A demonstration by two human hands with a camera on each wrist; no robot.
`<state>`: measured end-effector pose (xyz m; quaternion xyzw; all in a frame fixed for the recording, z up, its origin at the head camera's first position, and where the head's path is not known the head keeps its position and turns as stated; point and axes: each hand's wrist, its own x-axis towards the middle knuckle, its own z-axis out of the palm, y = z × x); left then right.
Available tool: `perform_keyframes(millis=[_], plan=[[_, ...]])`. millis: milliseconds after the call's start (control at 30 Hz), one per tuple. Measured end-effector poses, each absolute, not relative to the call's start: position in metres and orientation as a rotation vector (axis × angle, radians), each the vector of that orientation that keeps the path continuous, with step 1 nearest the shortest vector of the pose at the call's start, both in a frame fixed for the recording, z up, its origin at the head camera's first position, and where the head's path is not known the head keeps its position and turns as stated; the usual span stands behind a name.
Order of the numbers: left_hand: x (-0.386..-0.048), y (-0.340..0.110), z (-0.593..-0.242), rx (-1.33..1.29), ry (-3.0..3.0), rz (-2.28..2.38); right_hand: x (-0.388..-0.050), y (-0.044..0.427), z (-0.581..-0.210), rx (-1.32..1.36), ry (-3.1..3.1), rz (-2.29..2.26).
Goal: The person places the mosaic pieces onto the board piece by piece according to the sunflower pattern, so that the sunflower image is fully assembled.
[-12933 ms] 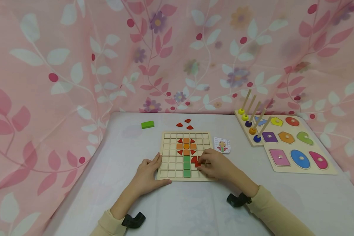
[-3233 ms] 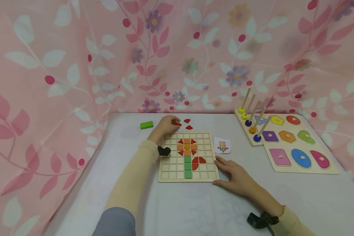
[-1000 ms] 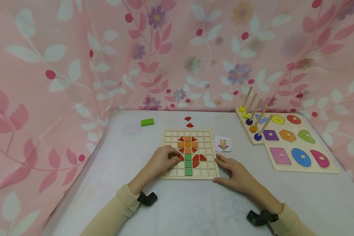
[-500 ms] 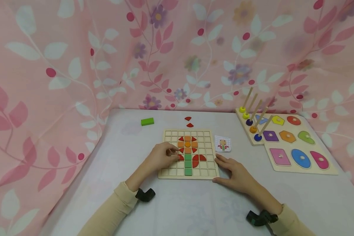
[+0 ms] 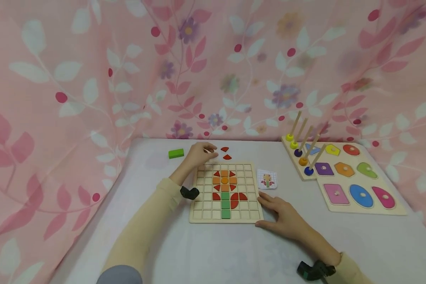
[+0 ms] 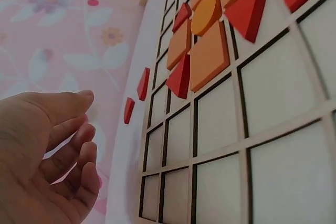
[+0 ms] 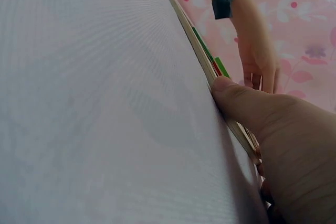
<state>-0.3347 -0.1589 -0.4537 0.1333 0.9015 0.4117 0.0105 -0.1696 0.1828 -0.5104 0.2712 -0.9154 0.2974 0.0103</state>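
Observation:
A wooden grid board (image 5: 247,215) lies mid-table, bearing an orange flower pattern (image 5: 225,181), small red triangles and a column of green squares (image 5: 225,205). Left of that column sits a red fan-shaped piece (image 5: 216,196); more red pieces (image 5: 235,202) sit on its right. Behind the board lie two loose red fan-shaped pieces (image 5: 227,157) (image 6: 143,83). My left hand (image 5: 198,155) hovers just left of them, fingers loosely bent, holding nothing in the left wrist view. Along the board's right edge my right hand (image 5: 285,218) rests with extended fingers, its thumb touching the near corner.
A green block (image 5: 176,153) lies at the back left. Beside the board is a pattern card (image 5: 267,179). At the right stand a peg stacker (image 5: 298,161) with coloured beads and a knobbed shape puzzle (image 5: 370,208). A floral curtain (image 5: 213,71) hangs behind the table.
My left hand brought one red piece from behind the board, left it beside the green column, then moved back up. My right hand, earlier placing red pieces, now rests at the right edge.

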Motion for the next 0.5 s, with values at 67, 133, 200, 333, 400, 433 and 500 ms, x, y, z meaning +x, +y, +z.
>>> perform_keyframes(millis=[67,133,200,333,400,433,500], plan=[[-0.348,-0.155,-0.458,0.393,2.808,1.253,-0.169,0.182,-0.512,0.851,-2.862,0.938],[-0.359,-0.151,-0.463,0.37,2.793,1.219,-0.168,0.182,-0.513,0.846,-2.872,0.942],[-0.367,-0.147,-0.465,0.368,2.774,1.189,-0.167,0.182,-0.513,0.844,-2.868,0.942],[-0.378,-0.141,-0.466,0.404,2.732,1.151,-0.167,0.183,-0.513,0.843,-2.851,0.922],[-0.381,-0.139,-0.465,0.421,2.715,1.142,-0.168,0.183,-0.512,0.849,-2.842,0.919],[-0.383,-0.138,-0.465,0.428,2.713,1.133,-0.169,0.183,-0.512,0.857,-2.836,0.913],[-0.386,-0.135,-0.465,0.433,2.712,1.109,-0.17,0.183,-0.512,0.863,-2.833,0.907]])
